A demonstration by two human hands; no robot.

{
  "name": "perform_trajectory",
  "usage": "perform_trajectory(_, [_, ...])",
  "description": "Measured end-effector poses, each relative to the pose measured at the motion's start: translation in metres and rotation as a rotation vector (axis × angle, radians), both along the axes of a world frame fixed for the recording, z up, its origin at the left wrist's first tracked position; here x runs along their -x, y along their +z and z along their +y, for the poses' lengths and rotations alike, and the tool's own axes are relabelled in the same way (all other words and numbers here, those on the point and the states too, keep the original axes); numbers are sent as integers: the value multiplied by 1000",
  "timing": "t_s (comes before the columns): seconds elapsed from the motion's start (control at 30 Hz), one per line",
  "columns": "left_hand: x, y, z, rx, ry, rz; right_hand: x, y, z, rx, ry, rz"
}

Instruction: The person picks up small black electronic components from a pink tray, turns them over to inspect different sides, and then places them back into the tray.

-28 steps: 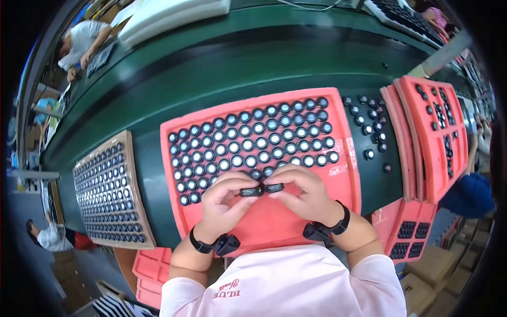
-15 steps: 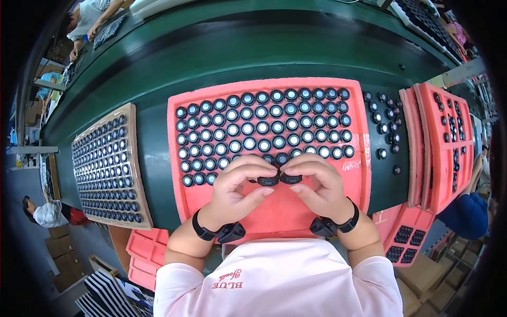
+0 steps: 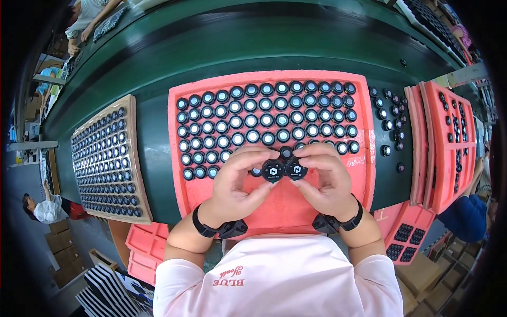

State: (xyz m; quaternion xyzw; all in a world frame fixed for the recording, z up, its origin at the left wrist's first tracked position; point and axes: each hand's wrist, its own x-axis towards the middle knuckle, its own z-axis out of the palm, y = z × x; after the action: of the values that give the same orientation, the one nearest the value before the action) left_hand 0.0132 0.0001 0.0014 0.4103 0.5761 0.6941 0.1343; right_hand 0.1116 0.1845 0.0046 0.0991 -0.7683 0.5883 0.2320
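Above the near half of a pink foam tray [image 3: 269, 211], my left hand [image 3: 237, 182] pinches a small round black disc [image 3: 272, 171] between thumb and fingers. My right hand [image 3: 323, 179] grips a matching black disc [image 3: 296, 169] the same way. The two discs are side by side, their edges touching or nearly so, with white-marked faces toward me. Behind them, rows of round black pieces with pale tops [image 3: 266, 120] fill the far part of the tray. My fingers cover some pieces of the nearest rows. Each wrist wears a black strap.
On the left lies a cardboard-edged tray [image 3: 141, 174] of similar pieces. Loose black pieces [image 3: 388, 124] are scattered on the green table [image 3: 158, 153] right of the tray. Stacked pink trays [image 3: 430, 142] stand farther right. Co-workers [image 3: 92, 16] sit across and beside the table.
Both discs have been tipped so that their round faces show instead of their edges. My hands have stayed in nearly the same place, turned slightly.
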Motion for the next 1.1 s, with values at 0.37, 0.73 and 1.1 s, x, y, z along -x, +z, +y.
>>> perform_trajectory(0.37, [-1, 2, 0, 7, -2, -1, -1, -1, 0, 2, 14, -9])
perform_trajectory(0.73, [0, 1, -1, 29, 16, -4, 0, -2, 0, -6, 28, -5])
perform_trajectory(1.1, [6, 8, -2, 52, 13, 124, -3, 3, 1, 61, 54, -59])
